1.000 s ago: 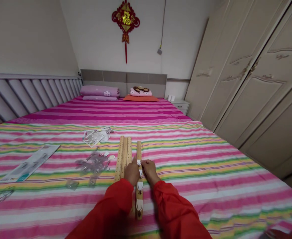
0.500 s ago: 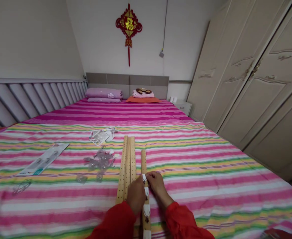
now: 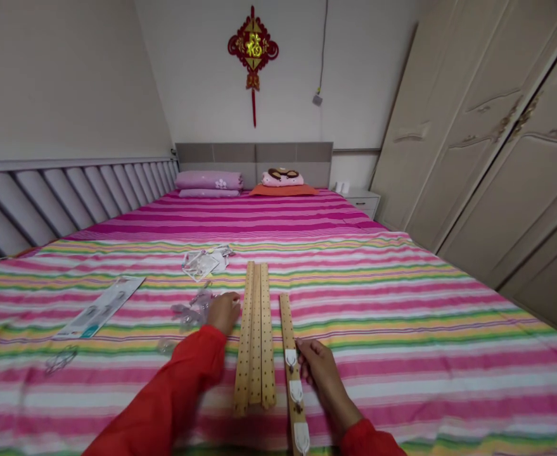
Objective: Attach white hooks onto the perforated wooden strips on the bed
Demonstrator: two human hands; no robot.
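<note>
A narrow wooden strip [image 3: 286, 320] with a row of holes lies lengthwise in front of me, white hooks [image 3: 296, 392] set along its nearer part. My right hand [image 3: 317, 364] is at its right edge, fingers curled and fingertips against the wood near the farthest hook. My left hand [image 3: 224, 312] reaches beyond, beside a pile of clear plastic pieces [image 3: 187, 313]. Its fingers are bent together with a small whitish bit at the tips, too small to name. Between the hands lie several more holed wooden strips [image 3: 255, 342], side by side.
Farther back on the striped bedsheet [image 3: 402, 304] sit opened packages [image 3: 206, 261]. To the left are a long card pack [image 3: 100, 307] and a thin wire-like bundle [image 3: 61, 359]. A slatted rail [image 3: 69, 193] borders the bed's left side; a wardrobe [image 3: 478, 152] stands at right.
My left hand has left the hooked strip and moved away and left to the plastic pile. My right hand stays by the strip. The view has shifted slightly.
</note>
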